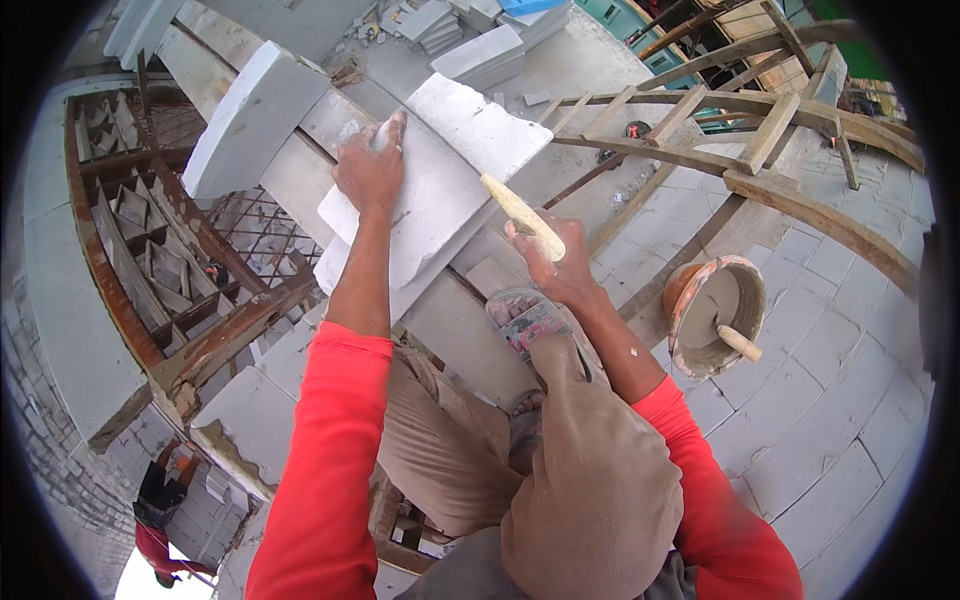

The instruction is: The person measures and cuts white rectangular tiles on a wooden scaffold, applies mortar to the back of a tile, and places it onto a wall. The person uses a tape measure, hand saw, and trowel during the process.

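Note:
My left hand point(370, 170) presses down on a white lightweight block point(428, 205), its fingers parted on the top face. The block lies on another pale block, over planks. My right hand point(560, 262) grips the cream handle point(525, 218) of a handsaw. Its thin dark blade, seen nearly edge-on, runs away to the upper left, along the line between the block under my left hand and a second white piece point(478, 125). How deep the blade sits cannot be made out.
A bucket of grey mortar point(715, 315) with a wooden-handled tool stands at right. A curved wooden ladder point(690, 110) lies beyond it. Left are a thick white block point(255, 120) and an opening with rusty bars point(190, 225). Stacked blocks point(480, 55) stand ahead; another person point(160, 510) is lower left.

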Tool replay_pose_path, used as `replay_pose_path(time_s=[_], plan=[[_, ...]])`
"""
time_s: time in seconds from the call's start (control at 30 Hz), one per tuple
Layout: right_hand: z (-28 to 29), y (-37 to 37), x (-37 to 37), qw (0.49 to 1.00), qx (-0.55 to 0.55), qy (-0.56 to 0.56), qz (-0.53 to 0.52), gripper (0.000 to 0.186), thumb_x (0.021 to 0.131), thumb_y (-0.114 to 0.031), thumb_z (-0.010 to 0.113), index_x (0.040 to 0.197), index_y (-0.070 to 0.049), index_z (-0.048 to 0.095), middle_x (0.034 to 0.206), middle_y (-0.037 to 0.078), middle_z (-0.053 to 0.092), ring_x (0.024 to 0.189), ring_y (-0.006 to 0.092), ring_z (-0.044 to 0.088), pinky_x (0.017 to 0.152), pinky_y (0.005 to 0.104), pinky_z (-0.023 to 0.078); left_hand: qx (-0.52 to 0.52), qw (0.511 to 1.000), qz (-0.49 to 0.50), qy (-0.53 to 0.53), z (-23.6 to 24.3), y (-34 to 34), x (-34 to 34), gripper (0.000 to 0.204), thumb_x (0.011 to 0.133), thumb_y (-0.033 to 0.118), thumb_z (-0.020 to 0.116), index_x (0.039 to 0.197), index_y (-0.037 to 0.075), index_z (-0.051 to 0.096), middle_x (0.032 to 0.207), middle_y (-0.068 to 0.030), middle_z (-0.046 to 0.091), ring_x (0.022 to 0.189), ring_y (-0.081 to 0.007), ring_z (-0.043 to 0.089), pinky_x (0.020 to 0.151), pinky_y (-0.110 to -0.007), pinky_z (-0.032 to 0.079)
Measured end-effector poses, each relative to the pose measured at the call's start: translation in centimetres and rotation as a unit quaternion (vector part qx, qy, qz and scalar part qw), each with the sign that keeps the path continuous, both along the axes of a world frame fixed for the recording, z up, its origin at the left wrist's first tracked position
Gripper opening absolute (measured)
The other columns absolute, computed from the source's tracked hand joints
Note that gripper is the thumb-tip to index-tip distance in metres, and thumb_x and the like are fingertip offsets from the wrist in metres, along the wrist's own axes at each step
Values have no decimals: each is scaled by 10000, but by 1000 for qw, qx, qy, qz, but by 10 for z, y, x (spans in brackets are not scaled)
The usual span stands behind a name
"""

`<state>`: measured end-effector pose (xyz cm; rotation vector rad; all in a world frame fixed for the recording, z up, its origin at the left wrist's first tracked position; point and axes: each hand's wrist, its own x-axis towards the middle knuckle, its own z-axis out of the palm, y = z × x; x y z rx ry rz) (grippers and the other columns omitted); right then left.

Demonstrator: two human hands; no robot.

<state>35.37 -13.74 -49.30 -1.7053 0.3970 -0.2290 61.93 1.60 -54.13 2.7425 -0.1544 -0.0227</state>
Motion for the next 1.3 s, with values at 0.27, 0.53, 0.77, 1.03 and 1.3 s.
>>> replay_pose_path(time_s=[0.27, 0.53, 0.77, 1.03, 1.3], plan=[[-10, 20, -123, 992, -104, 29, 64, 308, 865, -163, 715, 1094, 41, 747, 794, 175, 686, 645, 317, 681, 631, 388, 516, -31, 999, -31, 10, 10, -1, -6, 521, 980, 608, 685, 1080, 120, 839, 1117, -141, 778, 1150, -319, 657, 1070, -486, 420], [12, -16, -64, 998, -31, 62, -1, 287, 951, -241, 706, 1042, 31, 727, 752, 178, 631, 631, 269, 605, 636, 393, 487, -19, 999, 22, 20, 13, -4, 5, 541, 993, 596, 673, 1142, 100, 829, 1162, -138, 778, 1144, -329, 662, 1077, -484, 424], [57, -29, -47, 980, -5, 199, 1, 360, 986, -238, 704, 1186, 60, 729, 964, 202, 730, 886, 228, 654, 871, 391, 525, 37, 999, 8, 10, 15, -9, 5, 677, 1018, 672, 561, 1247, 81, 799, 1221, -172, 775, 1235, -357, 664, 1107, -498, 406], [53, -16, -82, 970, -95, 225, -2, 317, 946, -149, 708, 1206, 25, 758, 829, 254, 707, 676, 277, 693, 679, 373, 556, 27, 999, 13, 31, 13, -2, 7, 740, 1005, 684, 573, 1268, 23, 777, 1219, -233, 766, 1231, -394, 679, 1133, -505, 392], [47, -4, 1, 981, -97, 159, -43, 206, 920, -120, 695, 1039, 39, 749, 761, 278, 671, 630, 396, 686, 630, 411, 546, 16, 1000, 6, 12, 2, -9, 9, 731, 984, 684, 614, 1221, 17, 795, 1195, -241, 766, 1198, -392, 687, 1115, -520, 400]])
